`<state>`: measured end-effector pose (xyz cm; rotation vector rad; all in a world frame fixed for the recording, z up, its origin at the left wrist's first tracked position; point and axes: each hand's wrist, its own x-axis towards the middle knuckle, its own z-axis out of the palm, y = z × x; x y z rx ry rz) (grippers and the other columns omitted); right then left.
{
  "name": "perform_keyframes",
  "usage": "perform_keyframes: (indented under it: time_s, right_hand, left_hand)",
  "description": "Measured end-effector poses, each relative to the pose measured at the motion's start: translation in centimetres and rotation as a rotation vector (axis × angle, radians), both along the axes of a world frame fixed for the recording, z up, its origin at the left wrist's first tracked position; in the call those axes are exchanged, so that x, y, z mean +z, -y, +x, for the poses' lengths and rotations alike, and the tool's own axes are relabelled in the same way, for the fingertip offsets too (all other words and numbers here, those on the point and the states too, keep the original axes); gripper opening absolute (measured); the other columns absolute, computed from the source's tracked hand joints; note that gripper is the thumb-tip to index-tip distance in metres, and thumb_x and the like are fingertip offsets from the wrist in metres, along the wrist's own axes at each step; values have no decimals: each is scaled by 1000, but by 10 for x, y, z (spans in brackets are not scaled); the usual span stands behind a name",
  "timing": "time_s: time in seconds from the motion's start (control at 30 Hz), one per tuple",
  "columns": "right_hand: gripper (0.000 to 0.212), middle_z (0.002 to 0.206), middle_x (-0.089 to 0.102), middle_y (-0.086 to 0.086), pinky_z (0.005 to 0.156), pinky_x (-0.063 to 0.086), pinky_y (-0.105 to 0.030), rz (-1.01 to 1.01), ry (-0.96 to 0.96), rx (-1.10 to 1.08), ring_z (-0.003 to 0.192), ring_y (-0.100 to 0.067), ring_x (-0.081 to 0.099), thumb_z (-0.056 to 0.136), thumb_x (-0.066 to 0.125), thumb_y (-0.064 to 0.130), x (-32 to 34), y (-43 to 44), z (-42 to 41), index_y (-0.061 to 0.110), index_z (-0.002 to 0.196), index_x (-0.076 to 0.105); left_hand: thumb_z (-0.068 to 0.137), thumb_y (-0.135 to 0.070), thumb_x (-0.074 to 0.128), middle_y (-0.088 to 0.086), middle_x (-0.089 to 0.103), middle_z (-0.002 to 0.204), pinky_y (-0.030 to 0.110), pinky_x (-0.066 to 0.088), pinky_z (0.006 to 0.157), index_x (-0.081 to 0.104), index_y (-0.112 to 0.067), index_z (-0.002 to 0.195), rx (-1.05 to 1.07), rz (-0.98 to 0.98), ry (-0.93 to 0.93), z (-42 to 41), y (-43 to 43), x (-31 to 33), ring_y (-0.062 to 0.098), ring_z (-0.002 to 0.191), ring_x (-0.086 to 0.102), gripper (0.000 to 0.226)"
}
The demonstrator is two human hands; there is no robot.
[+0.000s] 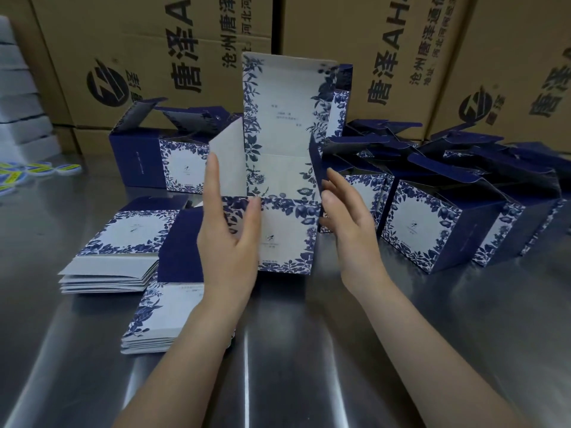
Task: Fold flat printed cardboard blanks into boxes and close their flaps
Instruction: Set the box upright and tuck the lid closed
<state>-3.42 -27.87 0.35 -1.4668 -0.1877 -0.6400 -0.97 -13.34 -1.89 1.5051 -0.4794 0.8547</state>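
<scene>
A blue-and-white floral box (285, 233) stands upright on the steel table in the middle, its tall lid panel (287, 118) raised at the back. My left hand (228, 230) lies against the box's left front with straight fingers, the forefinger up along the white left side flap (227, 159). My right hand (346, 217) touches the box's dark blue right side with loosely spread fingers. Two stacks of flat printed blanks lie left of the box: one stack (120, 257) further left, one stack (154, 319) nearer, partly under my left forearm.
One folded box with open flaps (160, 156) stands behind left. Several folded boxes (432, 223) crowd the right side. Brown shipping cartons (154, 57) wall off the back. Small yellow-blue items (34, 169) lie at the far left. Bare steel table (309, 350) spreads in front.
</scene>
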Motion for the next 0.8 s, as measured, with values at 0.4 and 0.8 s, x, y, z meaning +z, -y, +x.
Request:
perform_keyframes:
  time_s: [0.4, 0.8]
  right_hand:
    - [50, 133, 57, 4, 108, 42, -40, -61, -41, -72, 125, -10, 53, 84, 57, 32, -4, -4, 1, 29, 134, 49]
    - [50, 117, 58, 22, 100, 45, -23, -156, 36, -130, 114, 2, 54, 81, 41, 2, -8, -9, -1, 36, 116, 50]
  left_hand:
    - [84, -44, 63, -30, 42, 129, 16, 43, 98, 22, -32, 152, -202, -89, -267, -3, 2, 2, -6, 123, 48, 80]
    - [84, 2, 49, 2, 46, 138, 34, 39, 108, 36, -22, 147, -102, 24, -456, -1, 6, 0, 13, 125, 46, 68]
